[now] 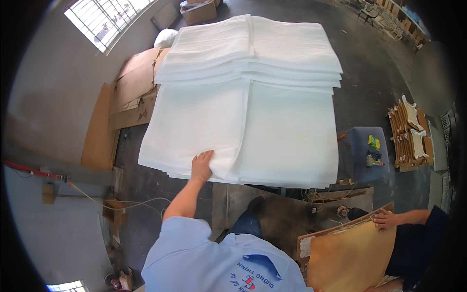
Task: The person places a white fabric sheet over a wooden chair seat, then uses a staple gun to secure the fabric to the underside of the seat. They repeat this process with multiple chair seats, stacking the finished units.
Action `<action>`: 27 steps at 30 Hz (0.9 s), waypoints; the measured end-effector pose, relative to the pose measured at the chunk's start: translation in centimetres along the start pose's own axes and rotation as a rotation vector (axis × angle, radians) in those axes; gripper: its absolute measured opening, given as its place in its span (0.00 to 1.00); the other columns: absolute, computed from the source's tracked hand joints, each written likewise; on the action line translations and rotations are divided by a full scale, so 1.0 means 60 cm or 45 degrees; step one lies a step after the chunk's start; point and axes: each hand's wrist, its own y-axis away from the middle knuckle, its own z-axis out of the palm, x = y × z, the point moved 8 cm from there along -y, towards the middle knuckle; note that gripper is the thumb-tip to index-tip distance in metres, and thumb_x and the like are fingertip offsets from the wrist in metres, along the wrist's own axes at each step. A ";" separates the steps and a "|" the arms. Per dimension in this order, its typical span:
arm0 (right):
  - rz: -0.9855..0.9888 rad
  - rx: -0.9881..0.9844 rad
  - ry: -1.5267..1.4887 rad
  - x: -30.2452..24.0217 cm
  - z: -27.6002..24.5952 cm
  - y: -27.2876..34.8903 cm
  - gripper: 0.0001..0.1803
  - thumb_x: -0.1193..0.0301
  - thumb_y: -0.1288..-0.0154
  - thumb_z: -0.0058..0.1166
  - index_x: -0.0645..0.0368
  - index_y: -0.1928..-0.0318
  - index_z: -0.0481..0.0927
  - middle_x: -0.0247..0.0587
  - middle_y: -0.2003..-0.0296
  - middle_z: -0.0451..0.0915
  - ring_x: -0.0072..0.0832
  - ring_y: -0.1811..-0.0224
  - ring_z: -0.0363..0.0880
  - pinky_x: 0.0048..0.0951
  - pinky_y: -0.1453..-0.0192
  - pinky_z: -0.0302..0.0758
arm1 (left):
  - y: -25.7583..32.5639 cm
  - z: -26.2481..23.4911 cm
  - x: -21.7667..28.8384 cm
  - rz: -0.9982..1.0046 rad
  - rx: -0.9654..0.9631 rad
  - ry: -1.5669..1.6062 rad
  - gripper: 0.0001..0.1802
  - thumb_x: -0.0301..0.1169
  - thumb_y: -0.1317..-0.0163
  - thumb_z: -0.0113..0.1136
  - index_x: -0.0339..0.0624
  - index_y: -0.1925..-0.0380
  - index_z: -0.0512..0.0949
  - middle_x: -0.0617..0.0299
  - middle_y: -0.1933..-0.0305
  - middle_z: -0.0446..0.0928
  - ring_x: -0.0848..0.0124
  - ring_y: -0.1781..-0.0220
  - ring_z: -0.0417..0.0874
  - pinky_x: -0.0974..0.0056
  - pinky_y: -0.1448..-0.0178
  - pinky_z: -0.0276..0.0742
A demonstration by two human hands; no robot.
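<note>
My left hand (202, 166) reaches forward onto the near edge of a broad stack of large white sheets (287, 131). Its fingers are curled on the top white sheet (194, 121), which lies on the stack's left half. Beside the hand the sheet's edge bulges up a little. A second, smaller pile of folded white sheets (253, 48) sits on the far part of the stack. My right hand is out of view. My light blue shirt fills the lower middle of the picture.
Another person's hand (386, 219) rests on a tan board (350, 255) at the lower right. A blue stool (367, 153) with small tools stands right of the stack, with shaped wooden pieces (411, 134) beyond it. Cardboard sheets (131, 92) lie to the left.
</note>
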 end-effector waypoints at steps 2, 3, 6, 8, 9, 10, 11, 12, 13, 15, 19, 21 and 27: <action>-0.027 -0.029 0.036 -0.011 -0.008 -0.016 0.18 0.62 0.35 0.65 0.63 0.54 0.81 0.62 0.59 0.83 0.62 0.52 0.80 0.57 0.46 0.76 | -0.047 -0.049 -0.081 -0.179 0.083 0.415 0.33 0.22 0.40 0.62 0.54 0.32 0.77 0.53 0.31 0.80 0.51 0.29 0.79 0.47 0.22 0.68; -0.003 -0.027 0.065 -0.013 -0.011 -0.015 0.18 0.62 0.35 0.65 0.62 0.54 0.81 0.62 0.59 0.83 0.62 0.52 0.80 0.57 0.46 0.76 | -0.060 -0.065 -0.082 -0.200 0.235 0.477 0.27 0.23 0.41 0.62 0.51 0.40 0.82 0.54 0.40 0.85 0.52 0.38 0.85 0.55 0.28 0.75; 0.005 -0.047 0.108 -0.023 -0.015 -0.022 0.18 0.62 0.35 0.65 0.62 0.53 0.81 0.62 0.59 0.83 0.62 0.52 0.80 0.57 0.46 0.76 | -0.051 -0.058 -0.041 0.265 0.184 0.193 0.32 0.23 0.43 0.63 0.52 0.35 0.79 0.54 0.35 0.82 0.52 0.34 0.82 0.49 0.25 0.72; 0.035 -0.040 0.144 -0.023 -0.021 -0.017 0.18 0.62 0.35 0.65 0.62 0.53 0.81 0.62 0.58 0.83 0.62 0.52 0.80 0.57 0.46 0.76 | 0.000 0.013 0.000 0.418 -0.065 -0.179 0.44 0.22 0.44 0.63 0.57 0.23 0.68 0.55 0.22 0.71 0.50 0.19 0.67 0.34 0.19 0.56; 0.029 -0.047 0.156 -0.026 -0.024 -0.019 0.18 0.62 0.35 0.65 0.62 0.53 0.81 0.62 0.58 0.83 0.62 0.52 0.80 0.57 0.46 0.76 | 0.004 0.022 -0.006 0.322 -0.022 -0.206 0.45 0.22 0.44 0.63 0.57 0.23 0.68 0.56 0.20 0.68 0.50 0.18 0.64 0.34 0.18 0.52; 0.027 -0.051 0.165 -0.027 -0.027 -0.023 0.18 0.62 0.35 0.65 0.62 0.53 0.81 0.62 0.58 0.83 0.62 0.52 0.80 0.57 0.46 0.76 | 0.004 0.029 -0.014 0.229 0.019 -0.231 0.45 0.22 0.44 0.63 0.57 0.22 0.67 0.56 0.18 0.65 0.49 0.16 0.61 0.34 0.16 0.49; 0.023 -0.051 0.172 -0.031 -0.027 -0.030 0.18 0.62 0.35 0.65 0.62 0.53 0.81 0.62 0.58 0.83 0.62 0.52 0.80 0.57 0.46 0.76 | -0.004 0.034 -0.017 0.200 0.034 -0.249 0.45 0.22 0.43 0.62 0.58 0.22 0.67 0.56 0.18 0.64 0.48 0.16 0.60 0.33 0.16 0.49; 0.024 -0.048 0.180 -0.033 -0.027 -0.033 0.18 0.62 0.35 0.65 0.62 0.53 0.81 0.62 0.58 0.83 0.62 0.52 0.80 0.57 0.46 0.76 | -0.011 0.039 -0.020 0.173 0.049 -0.265 0.45 0.22 0.43 0.61 0.58 0.22 0.67 0.55 0.17 0.63 0.48 0.16 0.59 0.33 0.16 0.48; 0.025 -0.050 0.188 -0.034 -0.028 -0.037 0.18 0.62 0.35 0.65 0.62 0.53 0.81 0.62 0.58 0.83 0.62 0.52 0.80 0.57 0.46 0.76 | -0.017 0.042 -0.024 0.146 0.063 -0.280 0.45 0.21 0.42 0.60 0.58 0.21 0.66 0.55 0.17 0.62 0.47 0.15 0.58 0.33 0.16 0.48; 0.039 -0.034 0.193 -0.037 -0.029 -0.039 0.18 0.62 0.36 0.66 0.62 0.53 0.81 0.62 0.58 0.82 0.62 0.52 0.80 0.58 0.46 0.76 | -0.023 0.046 -0.023 0.218 0.104 -0.292 0.46 0.20 0.43 0.60 0.57 0.21 0.66 0.54 0.17 0.61 0.46 0.15 0.58 0.32 0.17 0.48; 0.050 -0.022 0.201 -0.037 -0.028 -0.045 0.18 0.62 0.36 0.66 0.62 0.53 0.81 0.63 0.58 0.82 0.63 0.52 0.80 0.58 0.46 0.76 | -0.032 0.040 -0.019 0.332 0.106 -0.304 0.43 0.21 0.40 0.58 0.56 0.21 0.66 0.51 0.17 0.61 0.41 0.17 0.60 0.27 0.19 0.49; 0.059 -0.018 0.195 -0.034 -0.028 -0.045 0.18 0.62 0.36 0.66 0.62 0.53 0.81 0.63 0.58 0.82 0.63 0.52 0.79 0.58 0.46 0.76 | -0.037 0.020 -0.013 0.407 0.118 -0.281 0.41 0.22 0.39 0.59 0.55 0.22 0.67 0.51 0.18 0.63 0.39 0.19 0.61 0.24 0.21 0.49; 0.068 -0.020 0.164 -0.021 -0.016 -0.028 0.18 0.62 0.36 0.66 0.62 0.53 0.82 0.63 0.58 0.82 0.63 0.51 0.79 0.58 0.45 0.76 | -0.092 -0.123 0.012 0.556 0.066 -0.296 0.43 0.23 0.45 0.66 0.51 0.26 0.71 0.53 0.25 0.73 0.46 0.24 0.72 0.31 0.20 0.54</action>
